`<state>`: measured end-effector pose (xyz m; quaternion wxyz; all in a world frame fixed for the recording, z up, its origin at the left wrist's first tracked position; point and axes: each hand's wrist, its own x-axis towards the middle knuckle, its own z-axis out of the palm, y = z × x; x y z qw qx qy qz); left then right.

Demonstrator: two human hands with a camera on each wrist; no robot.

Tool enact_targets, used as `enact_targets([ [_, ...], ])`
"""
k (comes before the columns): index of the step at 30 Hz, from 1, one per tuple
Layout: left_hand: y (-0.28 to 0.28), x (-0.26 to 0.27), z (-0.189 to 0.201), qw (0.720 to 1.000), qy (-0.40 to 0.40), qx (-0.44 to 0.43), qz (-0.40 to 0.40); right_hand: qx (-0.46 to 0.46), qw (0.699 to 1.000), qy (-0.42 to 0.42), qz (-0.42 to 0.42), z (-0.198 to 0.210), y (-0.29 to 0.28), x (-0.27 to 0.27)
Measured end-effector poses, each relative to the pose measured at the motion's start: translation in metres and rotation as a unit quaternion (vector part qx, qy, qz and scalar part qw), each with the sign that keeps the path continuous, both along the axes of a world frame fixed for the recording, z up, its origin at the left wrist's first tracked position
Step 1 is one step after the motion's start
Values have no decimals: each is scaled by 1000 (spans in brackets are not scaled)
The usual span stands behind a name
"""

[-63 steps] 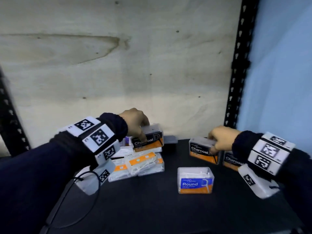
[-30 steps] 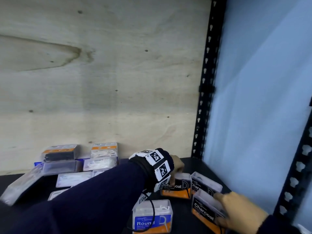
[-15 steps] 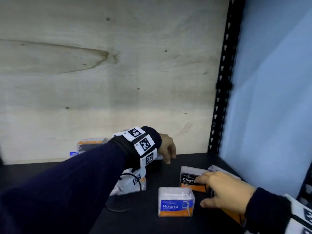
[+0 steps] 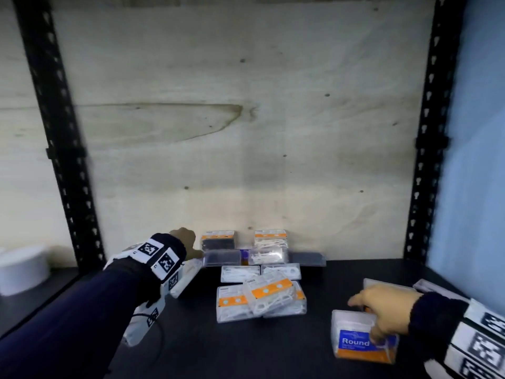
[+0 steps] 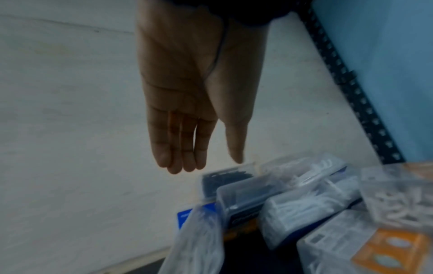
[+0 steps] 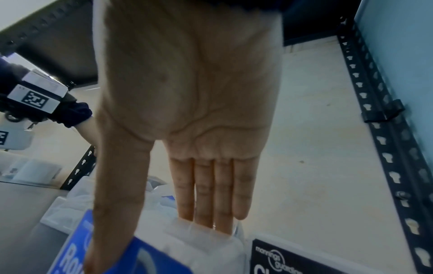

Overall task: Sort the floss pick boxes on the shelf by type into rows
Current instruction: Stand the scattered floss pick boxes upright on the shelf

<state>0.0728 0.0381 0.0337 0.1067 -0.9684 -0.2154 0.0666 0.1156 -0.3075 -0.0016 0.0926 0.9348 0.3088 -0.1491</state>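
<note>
**Right hand on the Round box, left hand reaching for the back row**

While the left hand [image 4: 182, 237] stretches toward the rear of the shelf [image 4: 273, 348], the right hand [image 4: 382, 305] already sits on the Round floss pick box [image 4: 360, 343] at the front right. Its thumb runs down the blue label face and its four fingers [image 6: 211, 194] lie straight over the clear lid, so the box is bracketed from front and top; whether it is truly pinched I cannot tell. The box's long axis runs left to right, label facing the viewer.

In the left wrist view the left hand's fingers [image 5: 180, 148] are straight, together and empty, hovering above and just left of a box of black charcoal picks [image 5: 225, 180] standing against the plywood back wall [image 4: 246, 132]. That box lies just right of the fingertips, beside a box of white picks [image 4: 270, 246].

Between the hands sits the unsorted pile of orange-labelled boxes [image 4: 261, 299], one lying tilted across the others. Charcoal boxes [image 6: 293, 259] sit just right of the Round box, mostly hidden behind the right hand in the head view.

The right hand is nearer its box, so moving the Round box looks like the next step. Labels in the back cluster are too blurred to read.
</note>
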Motion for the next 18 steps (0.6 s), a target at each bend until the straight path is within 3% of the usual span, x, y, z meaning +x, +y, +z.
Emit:
enact_targets([
  [6,29,11,-34,995,46,-85,34,3,1000,18,3,-4,6,0],
  [10,38,16,-52,1000,6,-17,9,14,999,33,-4,-5,5,4],
  [12,41,13,-48,1000,8,-13,8,23,999,44,-8,-7,3,8],
  [15,42,2,-32,995,29,-86,42,51,997,59,-16,-12,1,11],
  [18,48,-17,-22,990,-4,-137,32,70,995,66,-29,-15,-1,15],
])
